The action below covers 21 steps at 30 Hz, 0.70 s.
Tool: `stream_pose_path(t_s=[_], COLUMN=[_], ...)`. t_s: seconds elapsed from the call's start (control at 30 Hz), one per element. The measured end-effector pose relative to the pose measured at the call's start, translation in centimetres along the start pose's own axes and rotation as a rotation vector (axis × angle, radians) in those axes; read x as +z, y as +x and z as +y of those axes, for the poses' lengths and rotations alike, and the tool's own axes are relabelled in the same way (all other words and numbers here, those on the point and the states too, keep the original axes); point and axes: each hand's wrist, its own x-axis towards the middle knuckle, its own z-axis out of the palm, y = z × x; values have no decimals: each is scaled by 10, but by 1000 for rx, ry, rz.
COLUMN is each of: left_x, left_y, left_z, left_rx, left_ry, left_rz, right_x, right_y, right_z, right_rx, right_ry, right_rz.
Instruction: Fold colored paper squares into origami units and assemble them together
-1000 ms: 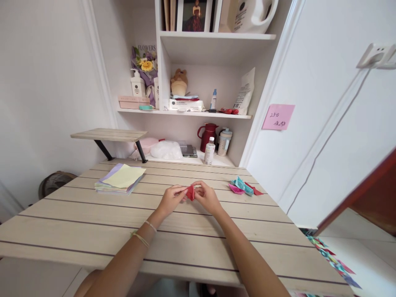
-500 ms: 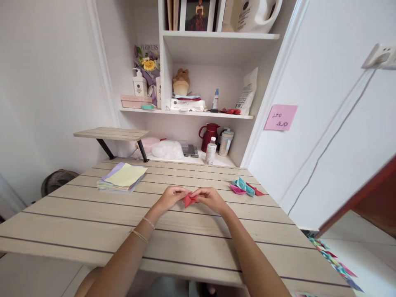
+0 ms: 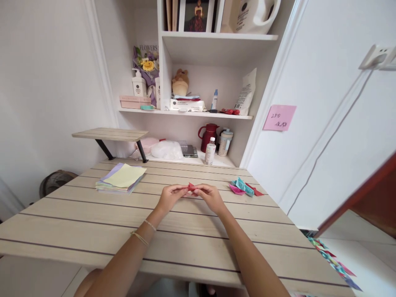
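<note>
My left hand (image 3: 169, 198) and my right hand (image 3: 210, 197) meet over the middle of the wooden table (image 3: 93, 222), both pinching a small folded red paper (image 3: 191, 187) between their fingertips. Most of the paper is hidden by my fingers; only a red tip shows above them. A stack of pastel paper sheets (image 3: 121, 178) lies to the left of my hands. To the right sits a little pile of folded paper pieces (image 3: 244, 187) in pink, teal and red.
Behind the table stand wall shelves (image 3: 204, 116) with bottles, a red jug (image 3: 209, 136) and boxes. A small raised shelf (image 3: 109, 134) stands at the back left. A pink note (image 3: 279, 117) sticks on the right wall. Coloured paper pieces (image 3: 332, 260) lie at the lower right.
The red paper showed more between my fingers earlier; now it is pinched flatter and mostly covered. My hands have stayed at the same spot on the table.
</note>
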Motion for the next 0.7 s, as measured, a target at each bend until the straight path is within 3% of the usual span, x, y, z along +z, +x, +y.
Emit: stream_pose_path(t_s=[0.17, 0.37, 0.5, 0.7], left_x=[4, 4, 5, 7], left_y=[0, 2, 0, -2], left_z=[1, -4, -8, -8], left_rx=[15, 5, -11, -2], left_ry=[-43, -61, -35, -18], left_rz=[51, 35, 44, 95], right_x=[4, 9, 10, 14], right_y=[2, 2, 1, -1], right_z=[3, 11, 13, 10], right_rx=[-13, 45, 28, -134], right_ry=[-4, 138, -16, -244], right_rz=[3, 100, 157, 194])
